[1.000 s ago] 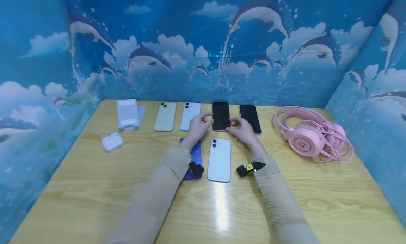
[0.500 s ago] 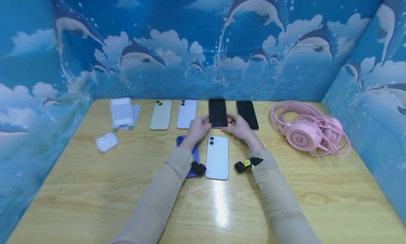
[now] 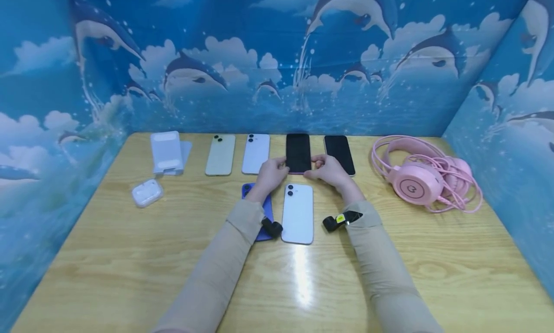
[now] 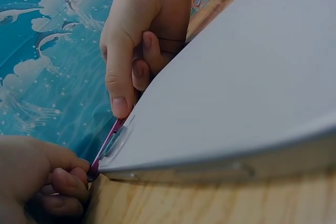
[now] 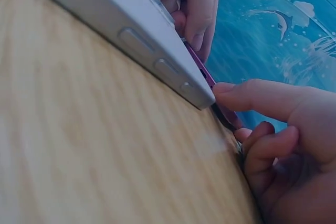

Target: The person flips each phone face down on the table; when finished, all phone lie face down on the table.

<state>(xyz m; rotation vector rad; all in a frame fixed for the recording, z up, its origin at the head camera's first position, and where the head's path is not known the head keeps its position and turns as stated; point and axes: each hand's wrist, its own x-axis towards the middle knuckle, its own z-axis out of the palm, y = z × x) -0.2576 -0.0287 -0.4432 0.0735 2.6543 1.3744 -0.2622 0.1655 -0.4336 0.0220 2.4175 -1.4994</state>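
My left hand [image 3: 271, 174] holds the near left corner of a dark-screened smartphone [image 3: 298, 153], and my right hand [image 3: 332, 173] holds its near right corner. The phone lies screen up, its pink-purple edge showing between the thumbs in both wrist views. Curled fingers tuck in under my right thumb [image 5: 252, 95] at that edge. Directly in front lies a white smartphone [image 3: 297, 214], back up with two lenses; it fills much of the left wrist view. A blue smartphone [image 3: 267, 208] lies partly hidden under my left wrist.
A black-screened phone [image 3: 339, 154] lies to the right, with pink headphones [image 3: 413, 186] and their cable beyond. Leftward are a pale lavender phone [image 3: 256, 153], a pale green phone [image 3: 220, 155], a white stand-like piece [image 3: 166, 151] and a clear-and-white case [image 3: 147, 192]. A dolphin-print cloth [image 3: 277, 73] backs the wooden table.
My hands have closed in on the dark-screened phone's near corners, the right fingers settling at its edge. The phone stays in about the same place in the row; the head view has shifted slightly.
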